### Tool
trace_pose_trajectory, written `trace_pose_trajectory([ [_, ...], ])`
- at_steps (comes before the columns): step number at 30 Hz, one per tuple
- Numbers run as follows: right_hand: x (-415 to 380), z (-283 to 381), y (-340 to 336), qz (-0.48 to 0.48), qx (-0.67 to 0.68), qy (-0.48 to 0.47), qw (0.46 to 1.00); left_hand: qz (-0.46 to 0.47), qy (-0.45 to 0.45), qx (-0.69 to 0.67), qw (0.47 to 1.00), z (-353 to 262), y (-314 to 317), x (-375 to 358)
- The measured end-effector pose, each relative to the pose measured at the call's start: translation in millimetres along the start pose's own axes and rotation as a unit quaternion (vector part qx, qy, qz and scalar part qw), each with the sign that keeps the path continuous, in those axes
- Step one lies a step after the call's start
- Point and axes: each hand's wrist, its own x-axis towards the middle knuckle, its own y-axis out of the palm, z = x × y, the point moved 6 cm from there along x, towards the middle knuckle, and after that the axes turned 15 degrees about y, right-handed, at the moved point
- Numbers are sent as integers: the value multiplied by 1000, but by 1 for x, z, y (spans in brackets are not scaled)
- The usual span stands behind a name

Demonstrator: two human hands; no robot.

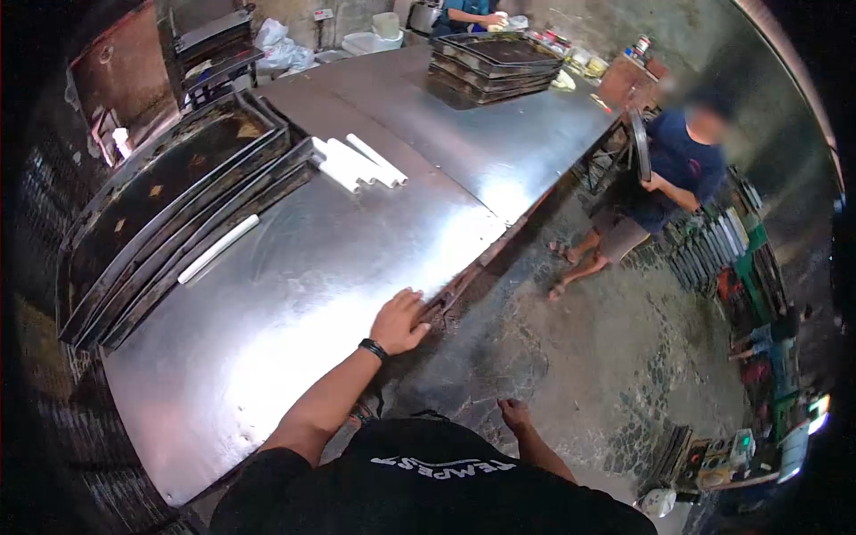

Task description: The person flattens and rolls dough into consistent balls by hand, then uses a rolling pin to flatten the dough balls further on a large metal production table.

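My left hand (400, 323) lies on the near edge of a large metal-topped table (303, 294), fingers stretched over the sheet and a dark band on the wrist. Nothing is in it. My right hand (513, 414) hangs low over the floor, away from the table, its fingers loosely curled in with nothing visible in them. On the tabletop, several white rolls (352, 165) lie in a group, and a single white roll (218, 249) rests beside a stack of dark metal trays (178, 209) at the left.
Another stack of dark trays (490, 67) stands at the table's far end, where a person (464, 16) works behind it. To the right, a person (678, 160) on the floor holds a tray (640, 147) upright. Metal pieces (713, 245) lean along the right side.
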Motion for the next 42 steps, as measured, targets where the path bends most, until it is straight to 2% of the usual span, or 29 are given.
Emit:
trace_pose_trajectory([
  [1,-10,27,-4,19,22,9,1000,4,0,-7,1000,1,-2,-1],
  [2,-25,53,-9,8,17,-8,1000,48,-7,-6,999,3,-1,-1],
  [5,-61,101,-13,-15,-1,-37,999,25,26,-23,999,8,-2,-6],
  [10,-68,114,-17,-43,-20,-50,998,-16,35,-32,999,3,-12,-7],
  [16,-74,135,-71,-147,129,-69,978,-15,32,-26,999,-2,-18,2],
  [19,-79,183,-107,-253,126,-175,943,3,30,-31,999,-5,-19,4],
  [22,-80,252,-140,-246,207,-294,900,-12,16,-39,999,-6,-22,5],
  [25,-58,314,-151,-277,273,-543,744,-37,-12,-41,998,-5,-24,10],
  [27,-50,362,-163,-203,193,-522,806,-69,-47,-26,996,-3,-27,11],
  [31,-24,435,-144,-84,64,-599,794,-121,-120,11,985,-2,-25,19],
  [33,-21,453,-134,-68,33,-638,767,-161,-177,73,968,3,-24,17],
  [36,-11,467,-122,-52,-43,-676,734,-139,-278,164,936,1,-21,25],
  [42,0,486,-121,-5,-50,-672,739,-161,-345,190,905,7,-19,37],
])
